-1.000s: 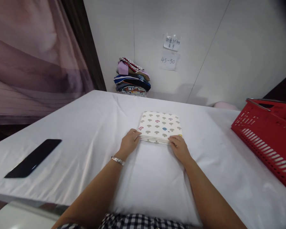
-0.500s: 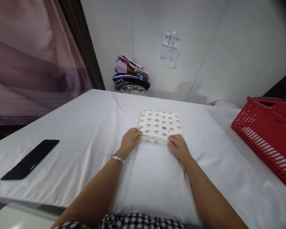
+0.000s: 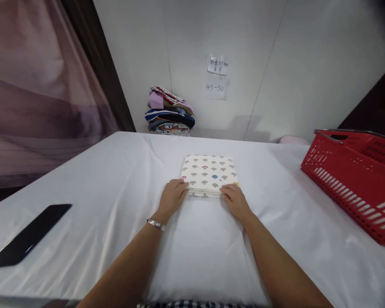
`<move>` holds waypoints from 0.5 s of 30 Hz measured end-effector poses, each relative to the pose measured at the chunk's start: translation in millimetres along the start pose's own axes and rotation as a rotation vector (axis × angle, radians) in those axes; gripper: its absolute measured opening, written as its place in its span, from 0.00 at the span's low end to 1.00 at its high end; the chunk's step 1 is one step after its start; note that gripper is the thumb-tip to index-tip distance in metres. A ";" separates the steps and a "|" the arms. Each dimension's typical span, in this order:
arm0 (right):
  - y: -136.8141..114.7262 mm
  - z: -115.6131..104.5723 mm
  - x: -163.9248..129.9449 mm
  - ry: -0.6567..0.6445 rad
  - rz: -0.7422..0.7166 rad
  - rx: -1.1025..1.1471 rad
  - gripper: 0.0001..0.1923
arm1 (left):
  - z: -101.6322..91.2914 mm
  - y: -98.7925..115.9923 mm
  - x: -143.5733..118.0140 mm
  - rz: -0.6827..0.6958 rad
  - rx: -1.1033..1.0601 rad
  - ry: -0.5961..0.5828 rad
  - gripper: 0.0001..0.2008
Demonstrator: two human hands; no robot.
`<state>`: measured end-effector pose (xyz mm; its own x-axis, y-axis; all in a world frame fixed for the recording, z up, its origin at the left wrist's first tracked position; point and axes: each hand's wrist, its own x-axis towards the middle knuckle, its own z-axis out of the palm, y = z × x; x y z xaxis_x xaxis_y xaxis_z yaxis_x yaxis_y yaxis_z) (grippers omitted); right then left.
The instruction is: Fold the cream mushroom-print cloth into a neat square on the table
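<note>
A folded cloth, cream with grey mushrooms and a few red, blue and yellow ones, lies flat in a neat square on the white-covered table. Its layered near edge faces me. My left hand grips the near left corner, fingers on top; a silvery bracelet circles that wrist. At the near right corner my right hand pinches the layers in the same way. Both thumbs are mostly hidden at the edge.
To the right stands a red plastic basket with a metal handle. A flat black object lies on the left. Behind the table is a stack of folded fabrics by the wall, where paper signs hang. A pinkish curtain hangs at left.
The camera view has shifted slightly, so the basket shows more and the black object sits nearer the left edge. Both hands keep their hold on the folded cloth, which looks unchanged.
</note>
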<state>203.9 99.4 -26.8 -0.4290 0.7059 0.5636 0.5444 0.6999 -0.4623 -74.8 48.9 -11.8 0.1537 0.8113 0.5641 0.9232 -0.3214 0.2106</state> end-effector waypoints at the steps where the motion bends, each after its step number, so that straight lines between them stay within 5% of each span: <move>1: 0.1 0.6 0.2 0.005 -0.002 0.004 0.14 | 1.0 1.3 1.5 0.022 0.006 -0.003 0.13; 15: -0.8 2.0 0.9 0.016 -0.002 0.018 0.14 | 2.3 7.5 8.5 -0.006 0.003 -0.082 0.11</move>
<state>201.6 99.6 -27.3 -0.4185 0.7027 0.5754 0.5301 0.7034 -0.4735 -65.8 54.6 -7.3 0.1763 0.8506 0.4954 0.9253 -0.3149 0.2113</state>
